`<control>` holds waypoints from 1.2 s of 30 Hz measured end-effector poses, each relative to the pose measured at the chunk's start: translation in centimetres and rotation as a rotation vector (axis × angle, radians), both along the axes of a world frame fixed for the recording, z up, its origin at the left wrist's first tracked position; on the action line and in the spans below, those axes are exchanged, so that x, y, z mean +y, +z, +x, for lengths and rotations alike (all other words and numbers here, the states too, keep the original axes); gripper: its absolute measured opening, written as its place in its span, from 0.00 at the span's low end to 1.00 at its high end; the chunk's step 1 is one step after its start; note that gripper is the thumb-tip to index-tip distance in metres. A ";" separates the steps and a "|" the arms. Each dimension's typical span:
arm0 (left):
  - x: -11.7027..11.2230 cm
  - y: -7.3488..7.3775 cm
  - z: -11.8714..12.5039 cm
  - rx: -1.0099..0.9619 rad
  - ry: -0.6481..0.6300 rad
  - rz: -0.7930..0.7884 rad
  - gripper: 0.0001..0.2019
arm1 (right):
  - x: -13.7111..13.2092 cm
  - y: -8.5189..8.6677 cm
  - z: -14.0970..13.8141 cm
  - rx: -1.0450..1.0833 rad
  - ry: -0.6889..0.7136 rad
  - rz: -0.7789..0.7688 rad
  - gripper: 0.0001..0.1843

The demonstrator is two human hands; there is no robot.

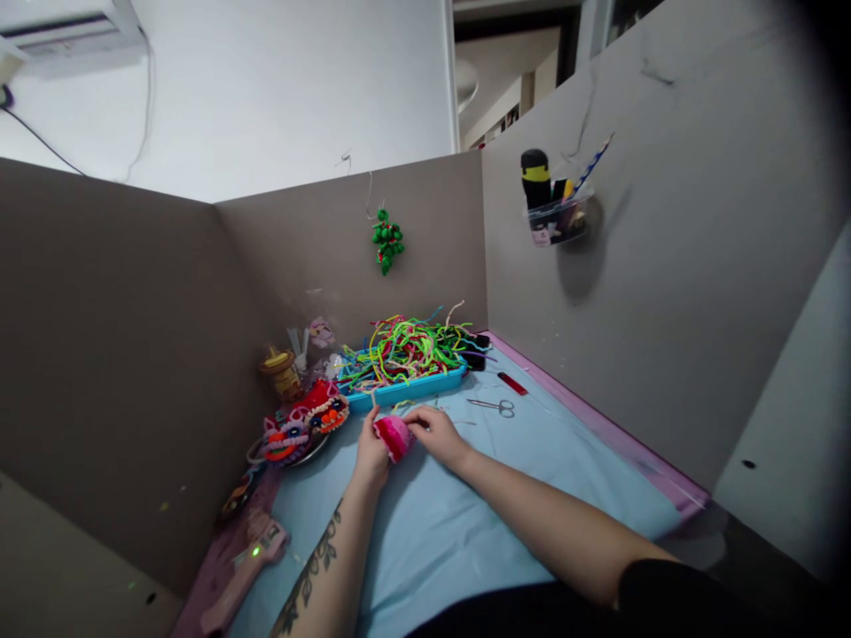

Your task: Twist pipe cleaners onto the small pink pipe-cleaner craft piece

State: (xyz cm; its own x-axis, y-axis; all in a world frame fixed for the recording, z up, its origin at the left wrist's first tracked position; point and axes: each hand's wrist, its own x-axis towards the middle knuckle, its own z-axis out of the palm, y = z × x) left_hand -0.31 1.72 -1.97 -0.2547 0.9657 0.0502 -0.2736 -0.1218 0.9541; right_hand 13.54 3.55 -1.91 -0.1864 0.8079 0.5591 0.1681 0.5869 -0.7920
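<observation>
A small pink and red striped fuzzy piece [394, 437], seemingly made of pipe cleaners, is held up between both hands over the blue cloth [465, 532]. My left hand [373, 452] grips its left side, with the thumb pointing up. My right hand [435, 432] pinches at its right edge, fingers bent over it. Just beyond the hands lies a blue tray [412, 390] heaped with loose pipe cleaners [418, 346] in many colours. A pair of scissors [493, 407] rests to the right of my right hand.
A red flat object [512, 384] lies beyond the scissors. Colourful fuzzy crafts [306, 425] sit at the left. A pink glue gun [249, 571] with a green light lies front left. Grey partitions [425, 221] enclose the table; a cup of tools [558, 217] hangs at right.
</observation>
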 end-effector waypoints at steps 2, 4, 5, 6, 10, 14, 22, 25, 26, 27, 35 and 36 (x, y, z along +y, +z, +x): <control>0.0 -0.1 -0.1 0.040 -0.010 -0.011 0.42 | 0.0 -0.1 0.0 -0.001 -0.005 -0.002 0.10; -0.2 -0.1 -0.1 0.072 -0.018 -0.021 0.41 | 0.1 -0.2 0.0 -0.001 -0.004 -0.004 0.10; -0.2 0.0 -0.1 0.078 -0.022 -0.025 0.41 | 0.1 -0.3 0.0 -0.001 -0.004 -0.005 0.10; -0.3 0.1 -0.1 0.073 -0.028 -0.032 0.41 | 0.1 -0.3 0.0 -0.002 -0.005 -0.004 0.10; -0.8 0.7 0.1 -0.015 -0.074 -0.082 0.41 | 0.1 -0.4 0.0 -0.001 -0.005 0.012 0.09; -1.1 1.2 0.3 -0.053 -0.122 -0.092 0.40 | 0.1 -0.2 0.1 -0.013 -0.007 0.026 0.09; -1.1 1.2 0.2 -0.108 -0.153 -0.095 0.37 | 0.0 -0.1 0.3 -0.010 -0.011 0.031 0.08; -1.0 1.1 0.1 -0.127 -0.157 -0.096 0.34 | -0.1 0.0 0.2 -0.007 -0.003 0.036 0.08; -0.9 1.1 0.1 -0.128 -0.154 -0.097 0.33 | -0.1 0.1 0.2 -0.005 -0.002 0.038 0.09; -0.9 1.1 0.0 -0.127 -0.150 -0.099 0.31 | -0.1 0.1 0.2 -0.003 -0.002 0.040 0.09; -1.0 1.0 0.1 -0.028 -0.138 -0.025 0.39 | 0.0 0.0 0.3 0.007 -0.007 0.021 0.09; -0.9 1.0 0.2 0.000 -0.112 -0.011 0.39 | 0.0 0.0 0.3 0.005 -0.009 0.020 0.09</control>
